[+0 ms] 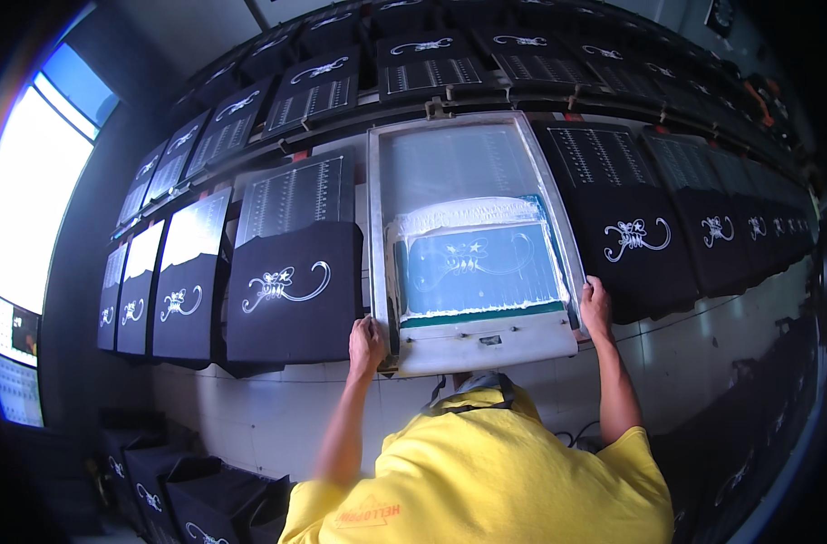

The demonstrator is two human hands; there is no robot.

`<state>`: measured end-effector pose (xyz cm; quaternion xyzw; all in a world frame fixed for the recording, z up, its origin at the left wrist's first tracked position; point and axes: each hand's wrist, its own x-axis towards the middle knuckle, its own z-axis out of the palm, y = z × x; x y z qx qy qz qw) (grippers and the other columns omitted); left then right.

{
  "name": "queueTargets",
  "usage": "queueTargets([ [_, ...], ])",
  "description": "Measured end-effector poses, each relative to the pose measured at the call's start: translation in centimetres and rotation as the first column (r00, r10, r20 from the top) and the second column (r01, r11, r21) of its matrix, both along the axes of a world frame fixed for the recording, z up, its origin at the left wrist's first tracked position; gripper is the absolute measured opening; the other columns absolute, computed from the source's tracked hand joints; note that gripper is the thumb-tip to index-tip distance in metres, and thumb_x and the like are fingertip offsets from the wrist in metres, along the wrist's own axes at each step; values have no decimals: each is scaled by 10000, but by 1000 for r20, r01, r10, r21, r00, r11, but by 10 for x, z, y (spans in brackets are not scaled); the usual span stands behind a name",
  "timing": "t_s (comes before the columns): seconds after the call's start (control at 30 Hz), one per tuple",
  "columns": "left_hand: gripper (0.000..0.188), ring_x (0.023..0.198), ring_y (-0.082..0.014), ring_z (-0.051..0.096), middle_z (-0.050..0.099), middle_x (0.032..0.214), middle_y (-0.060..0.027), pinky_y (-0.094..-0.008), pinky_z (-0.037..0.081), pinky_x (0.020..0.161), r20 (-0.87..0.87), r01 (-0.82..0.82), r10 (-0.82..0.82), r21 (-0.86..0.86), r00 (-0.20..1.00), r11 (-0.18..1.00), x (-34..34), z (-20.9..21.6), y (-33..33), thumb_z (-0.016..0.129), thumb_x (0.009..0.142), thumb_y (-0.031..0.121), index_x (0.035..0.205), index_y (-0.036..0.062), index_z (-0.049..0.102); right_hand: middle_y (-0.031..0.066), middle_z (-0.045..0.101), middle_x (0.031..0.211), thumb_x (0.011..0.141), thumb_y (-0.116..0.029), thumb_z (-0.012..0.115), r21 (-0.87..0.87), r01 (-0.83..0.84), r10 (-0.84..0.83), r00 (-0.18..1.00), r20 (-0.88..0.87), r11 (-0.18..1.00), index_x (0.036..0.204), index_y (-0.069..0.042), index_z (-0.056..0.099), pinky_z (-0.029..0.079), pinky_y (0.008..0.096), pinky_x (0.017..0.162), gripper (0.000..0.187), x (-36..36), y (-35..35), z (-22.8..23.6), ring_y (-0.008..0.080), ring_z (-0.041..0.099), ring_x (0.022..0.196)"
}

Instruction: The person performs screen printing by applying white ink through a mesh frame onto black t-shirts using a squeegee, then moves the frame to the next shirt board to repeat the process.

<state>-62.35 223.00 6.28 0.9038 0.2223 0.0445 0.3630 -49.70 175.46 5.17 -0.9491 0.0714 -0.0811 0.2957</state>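
Observation:
A screen-printing frame (376, 199) with a pale metal rim lies over one of the boards in the middle. Its mesh has a blue stencil area (472, 295) showing a curled flower design. White ink (468, 211) forms a thick band along the far side of that area and streaks its edges. At the frame's near left corner, my left hand (368, 347) is closed on the rim. My right hand (596, 308) grips the near right side, fingers wrapped round it. Whatever lies under the frame is mostly hidden.
Black cloth pieces (295, 295) with white curled prints cover boards to the left, and more black printed cloth (635, 240) lies on the right. A metal rail (341, 116) runs behind the frame, with another row of boards beyond. Dark printed cloths (223, 499) sit at lower left.

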Motion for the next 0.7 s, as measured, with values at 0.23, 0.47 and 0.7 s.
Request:
queueTargets([
  [0.23, 339, 944, -401, 644, 677, 999, -241, -427, 495, 828, -87, -116, 105, -143, 991, 983, 15, -4, 9, 516, 988, 257, 1082, -36, 659, 266, 666, 987, 975, -275, 433, 133, 120, -110, 991, -81, 984, 1007, 43, 652, 487, 463, 827, 388, 19, 11, 1, 447, 620, 959],
  [0.47, 353, 870, -295, 680, 700, 939, -215, -373, 504, 797, -26, -201, 202, -268, 979, 942, 11, -6, 6, 525, 985, 259, 1110, -42, 659, 277, 652, 882, 962, -322, 451, 3, 136, -134, 979, -155, 991, 866, 29, 667, 476, 481, 733, 423, 28, 10, 15, 453, 628, 845],
  [0.7, 365, 869, -202, 642, 697, 942, -166, -325, 494, 796, 64, -242, 288, -388, 956, 889, -3, 8, 10, 515, 995, 255, 1131, -58, 643, 268, 592, 731, 955, -261, 464, 176, 134, -128, 991, -43, 975, 852, 89, 616, 428, 452, 671, 395, 2, 10, 31, 361, 574, 666],
])
